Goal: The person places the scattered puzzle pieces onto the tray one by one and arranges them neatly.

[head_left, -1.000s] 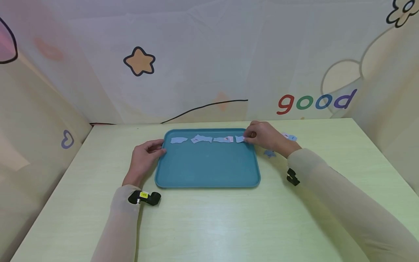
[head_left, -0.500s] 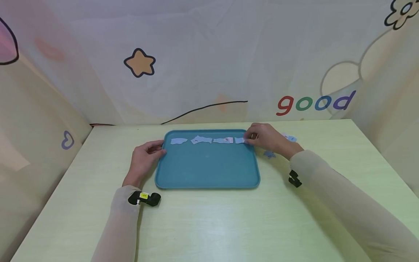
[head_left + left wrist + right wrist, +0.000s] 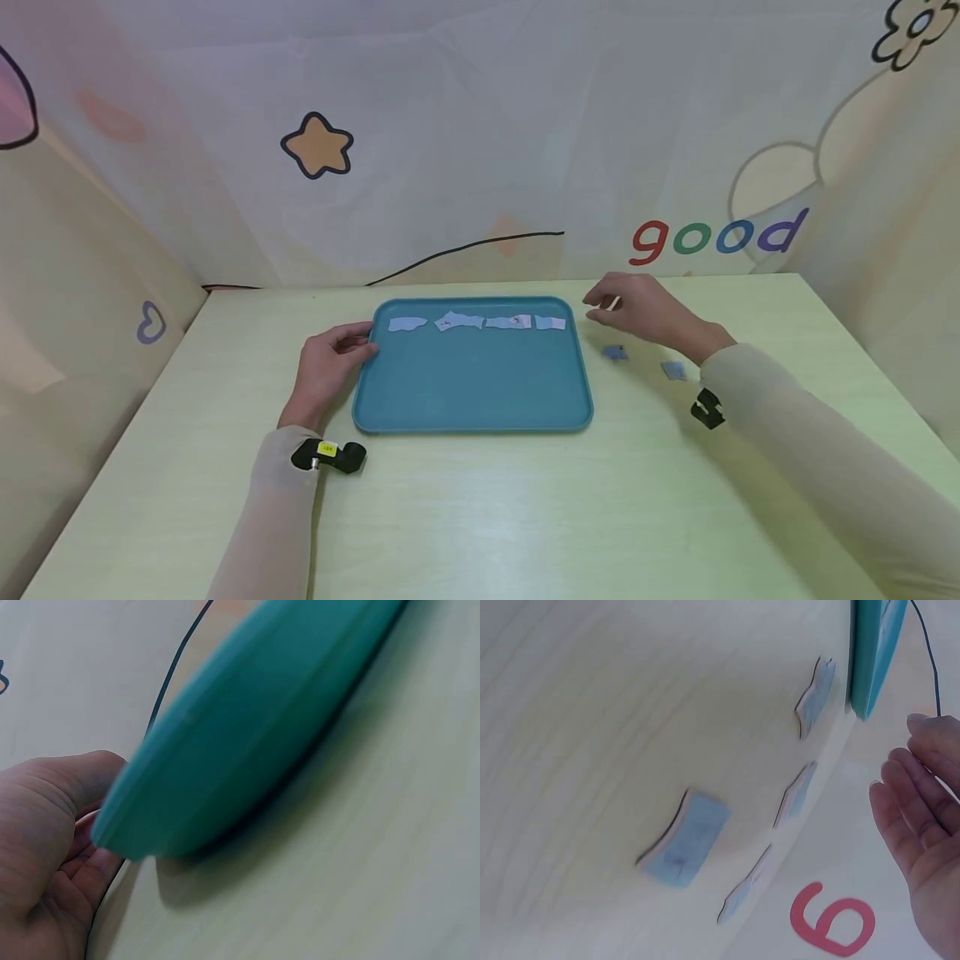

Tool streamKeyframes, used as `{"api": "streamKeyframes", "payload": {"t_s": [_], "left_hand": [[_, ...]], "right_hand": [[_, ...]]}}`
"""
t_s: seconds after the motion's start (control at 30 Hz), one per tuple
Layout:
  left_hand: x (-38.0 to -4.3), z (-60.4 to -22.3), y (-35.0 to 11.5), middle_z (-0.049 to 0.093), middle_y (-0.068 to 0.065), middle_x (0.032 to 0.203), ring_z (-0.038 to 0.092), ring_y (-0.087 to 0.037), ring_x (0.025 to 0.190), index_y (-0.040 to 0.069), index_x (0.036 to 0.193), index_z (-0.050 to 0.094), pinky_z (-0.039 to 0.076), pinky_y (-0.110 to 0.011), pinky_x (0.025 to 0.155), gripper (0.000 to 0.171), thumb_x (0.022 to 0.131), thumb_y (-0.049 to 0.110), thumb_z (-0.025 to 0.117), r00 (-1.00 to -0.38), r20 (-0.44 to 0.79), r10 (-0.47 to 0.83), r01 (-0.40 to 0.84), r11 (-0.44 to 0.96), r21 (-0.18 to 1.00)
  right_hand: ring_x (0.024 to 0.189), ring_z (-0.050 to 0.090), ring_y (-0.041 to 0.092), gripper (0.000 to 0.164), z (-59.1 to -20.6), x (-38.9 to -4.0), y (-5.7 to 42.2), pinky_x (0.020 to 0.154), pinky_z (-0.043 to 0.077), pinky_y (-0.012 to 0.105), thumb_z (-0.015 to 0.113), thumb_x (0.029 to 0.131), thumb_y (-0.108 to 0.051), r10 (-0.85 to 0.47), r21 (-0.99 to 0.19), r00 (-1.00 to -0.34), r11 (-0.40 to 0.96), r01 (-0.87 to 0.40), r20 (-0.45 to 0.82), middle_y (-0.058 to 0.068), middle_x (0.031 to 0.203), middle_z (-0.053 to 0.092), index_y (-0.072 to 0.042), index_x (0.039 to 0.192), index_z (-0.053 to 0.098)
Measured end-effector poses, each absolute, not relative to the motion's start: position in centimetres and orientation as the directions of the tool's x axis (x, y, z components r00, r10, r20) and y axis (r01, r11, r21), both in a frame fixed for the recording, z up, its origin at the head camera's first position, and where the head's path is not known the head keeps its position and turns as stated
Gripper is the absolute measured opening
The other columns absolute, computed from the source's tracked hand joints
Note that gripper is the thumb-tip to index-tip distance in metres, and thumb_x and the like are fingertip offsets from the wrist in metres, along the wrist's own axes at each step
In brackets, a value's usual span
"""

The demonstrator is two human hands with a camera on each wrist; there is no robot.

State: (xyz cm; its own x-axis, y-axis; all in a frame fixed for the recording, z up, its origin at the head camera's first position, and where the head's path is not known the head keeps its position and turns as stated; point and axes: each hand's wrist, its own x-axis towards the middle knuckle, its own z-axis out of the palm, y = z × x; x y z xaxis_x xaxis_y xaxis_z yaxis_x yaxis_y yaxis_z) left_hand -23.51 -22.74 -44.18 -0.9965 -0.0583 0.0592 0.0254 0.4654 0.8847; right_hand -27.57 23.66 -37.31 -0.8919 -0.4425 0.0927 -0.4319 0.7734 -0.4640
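Note:
My left hand (image 3: 324, 371) holds the left rim of a blue-green tray (image 3: 472, 383), its thumb and fingers at the edge in the left wrist view. Several pale blue flat pieces with irregular edges, like puzzle pieces, lie in a row along the tray's far side, the rightmost piece (image 3: 551, 322) near the far right corner. Above the table just right of the tray, my right hand (image 3: 648, 312) has loosely bent fingers with nothing between them. Below it on the table lie a blue piece (image 3: 615, 352) and another blue piece (image 3: 674, 370).
In the right wrist view several loose pieces are on the table, with one larger blue piece (image 3: 686, 838) nearest. A printed curtain (image 3: 450, 150) stands behind the pale wooden table (image 3: 480, 508). Black cameras sit on both wrists, such as the left one (image 3: 328, 455).
My right hand has let go of the rightmost piece in the row and moved right, off the tray. The left hand stays at the tray's rim.

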Motion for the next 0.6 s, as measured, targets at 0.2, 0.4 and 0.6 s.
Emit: {"api": "streamKeyframes", "payload": {"t_s": [0.2,0.4,0.6], "left_hand": [[-23.5,-44.2,-22.8,0.070,-0.020,0.132,0.066,-0.031,0.121,0.002,0.143,0.066,0.054,-0.037,0.104,0.044,0.100,0.011,0.074,-0.997,0.050,-0.061,0.016,0.469,0.883],[-23.5,-44.3,-22.8,0.070,-0.020,0.131,0.067,-0.030,0.121,0.002,0.142,0.067,0.055,-0.034,0.103,0.043,0.100,0.010,0.074,-0.997,0.059,-0.058,0.024,0.474,0.880],[-23.6,-44.3,-22.8,0.070,-0.020,0.132,0.067,-0.031,0.121,0.002,0.142,0.067,0.055,-0.037,0.104,0.044,0.100,0.011,0.074,-0.997,0.060,-0.055,0.026,0.480,0.877]], "right_hand": [[0.104,0.069,0.031,0.026,-36.9,-27.0,25.8,0.094,0.060,0.051,0.077,0.098,-0.008,-0.412,-0.469,-0.907,0.787,-0.401,0.083,0.013,0.111,0.074,0.002,0.122,0.075],[0.104,0.069,0.032,0.026,-36.8,-26.7,27.8,0.095,0.059,0.053,0.076,0.098,-0.007,-0.396,-0.468,-0.914,0.794,-0.389,0.088,0.015,0.114,0.075,0.003,0.122,0.075],[0.106,0.068,0.034,0.028,-37.1,-26.6,29.5,0.096,0.058,0.056,0.076,0.099,-0.009,-0.379,-0.461,-0.921,0.805,-0.374,0.084,0.017,0.115,0.074,0.004,0.124,0.074]]}}
